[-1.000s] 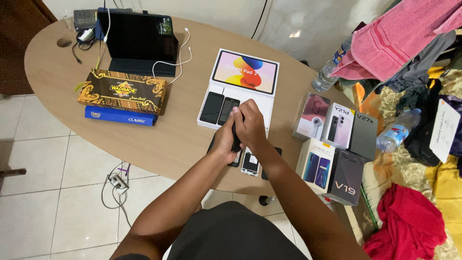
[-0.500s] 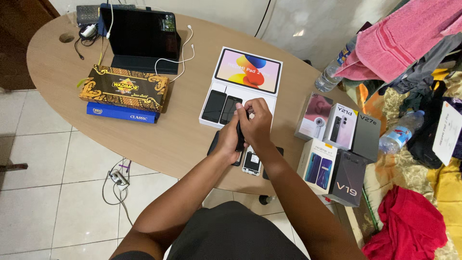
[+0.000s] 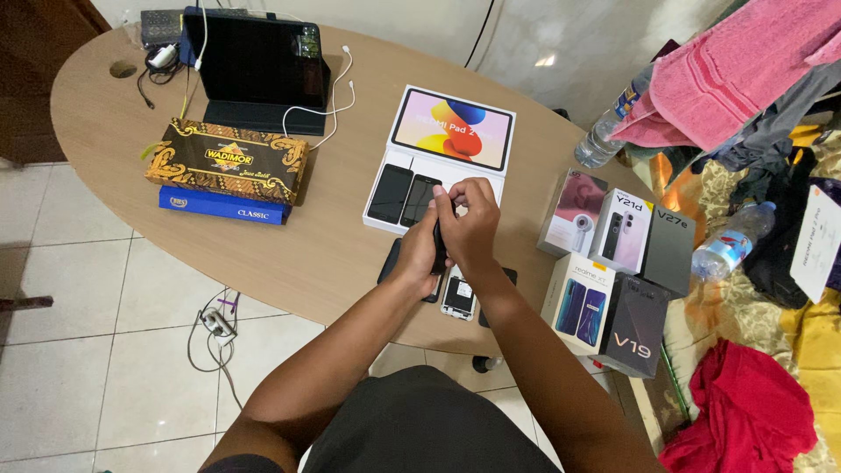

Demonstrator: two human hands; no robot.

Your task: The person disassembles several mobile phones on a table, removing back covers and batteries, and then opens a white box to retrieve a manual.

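A dark phone [image 3: 437, 241] stands edge-on between my two hands, above the front part of the oval wooden table [image 3: 114, 149]. My left hand [image 3: 419, 254] wraps it from the left side. My right hand [image 3: 473, 223] grips it from the right, fingers curled over its top. Beneath my hands lie a phone with a pale back [image 3: 458, 296] and dark flat phones [image 3: 390, 261]. Just behind them, two black phones [image 3: 403, 194] rest on a white tablet box [image 3: 451, 130].
Several phone boxes [image 3: 613, 263] stand at the table's right end. A black tablet in a case [image 3: 254, 66] with white cables is at the back left, ornate black-and-gold and blue boxes [image 3: 226, 168] in front of it. Plastic bottles [image 3: 604, 136], clothes [image 3: 745, 420] crowd the right. A power strip [image 3: 216, 322] lies on the tiled floor.
My hands have shifted slightly on the dark phone and lifted it a little toward the white box. The other things on the table have not moved.
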